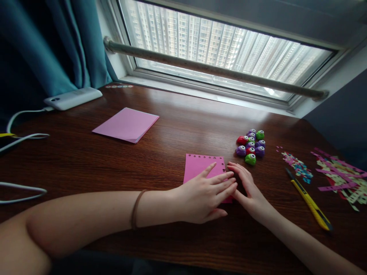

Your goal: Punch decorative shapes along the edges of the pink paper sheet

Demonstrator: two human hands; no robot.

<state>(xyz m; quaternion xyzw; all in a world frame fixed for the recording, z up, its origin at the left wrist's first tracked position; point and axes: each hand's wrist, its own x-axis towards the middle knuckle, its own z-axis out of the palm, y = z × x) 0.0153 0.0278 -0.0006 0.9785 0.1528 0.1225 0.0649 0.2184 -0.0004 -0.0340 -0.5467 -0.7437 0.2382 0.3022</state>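
A square sheet of pink paper (197, 167) lies on the table, with small star-like and other shaped holes along its far edge and down its right edge. My left hand (205, 198) rests flat across it, fingers spread, covering much of its near part. At the paper's right edge is my right hand (252, 193), its fingers stretched out and slightly bent, close to the left fingertips. Nothing shows in either hand. Beyond the right hand stand several small craft punches (250, 147) in purple, red and green.
Right of my hands lie a yellow utility knife (311, 204), small punched paper bits (298, 166) and a heap of paper strips (341, 173). A stack of pink paper (126, 124) sits at the back left. Farther left are a white power bank (73, 98) and a cable (23, 185).
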